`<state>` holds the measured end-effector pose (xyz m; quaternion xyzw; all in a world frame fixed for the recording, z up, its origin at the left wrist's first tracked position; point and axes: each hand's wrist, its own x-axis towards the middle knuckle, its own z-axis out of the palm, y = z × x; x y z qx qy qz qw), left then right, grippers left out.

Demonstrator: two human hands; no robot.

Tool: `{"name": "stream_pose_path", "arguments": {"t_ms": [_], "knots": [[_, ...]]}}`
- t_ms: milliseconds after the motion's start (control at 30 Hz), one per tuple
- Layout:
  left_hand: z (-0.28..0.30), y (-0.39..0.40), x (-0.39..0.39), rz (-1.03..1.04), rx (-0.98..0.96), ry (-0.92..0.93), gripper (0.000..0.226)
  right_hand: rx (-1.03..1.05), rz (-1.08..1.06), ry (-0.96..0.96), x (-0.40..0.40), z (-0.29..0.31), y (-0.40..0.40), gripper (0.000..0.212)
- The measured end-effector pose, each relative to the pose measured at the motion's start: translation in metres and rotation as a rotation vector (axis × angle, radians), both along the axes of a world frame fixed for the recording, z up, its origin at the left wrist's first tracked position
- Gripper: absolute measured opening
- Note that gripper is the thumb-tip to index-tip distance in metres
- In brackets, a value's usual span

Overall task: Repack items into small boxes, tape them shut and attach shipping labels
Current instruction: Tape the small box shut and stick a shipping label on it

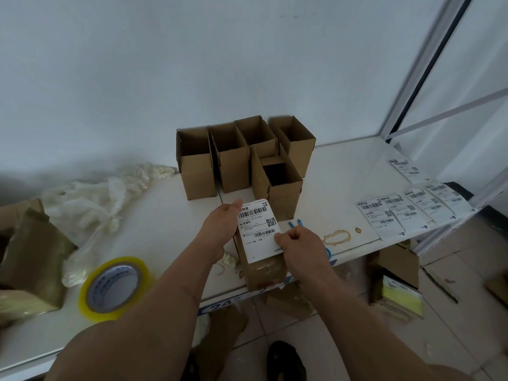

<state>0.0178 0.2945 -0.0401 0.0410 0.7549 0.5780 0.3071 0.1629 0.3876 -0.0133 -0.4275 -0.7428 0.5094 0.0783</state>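
A taped box lies on its side at the near edge of the white table, its long face up. A white label with barcodes and a QR code lies on that face, covering its far part.

The left hand is at the label's left edge, fingers fairly straight and together, the thumb pointing up toward the label's far left corner; the palm seems to rest against the box side, though the contact itself is hidden. The right hand has its fingers curled, and thumb and forefinger pinch the label's near right corner, close to the lower barcode.

Behind the box stand five open boxes, upright and touching one another, one set forward of the row. To the right, a strip of labels lies flat along the table edge, with one more sheet further back. A tape roll with a yellowish rim lies near the left forearm. Crumpled plastic lies at left, beside brown packets. Just right of the right hand, something blue shows; I cannot tell what it is.
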Motion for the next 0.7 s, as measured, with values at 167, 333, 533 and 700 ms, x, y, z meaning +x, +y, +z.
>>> {"name": "stream_pose_path", "arguments": {"t_ms": [167, 333, 533, 700], "knots": [[0.0016, 0.0018, 0.0028, -0.001, -0.013, 0.033, 0.034, 0.036, -0.008, 0.007, 0.0009, -0.0012, -0.0007, 0.016], [0.0034, 0.0034, 0.0049, 0.022, -0.012, 0.043, 0.034, 0.057, -0.021, 0.002, 0.0009, -0.0052, -0.0025, 0.014], [0.0067, 0.005, 0.0077, 0.024, -0.027, 0.065, 0.032, 0.036, -0.04, 0.031, 0.0009, -0.0069, -0.0031, 0.01], [0.009, 0.0058, 0.0087, 0.026, -0.038, 0.076, 0.031, 0.017, -0.041, 0.047, 0.0031, -0.0068, -0.0035, 0.012]]}}
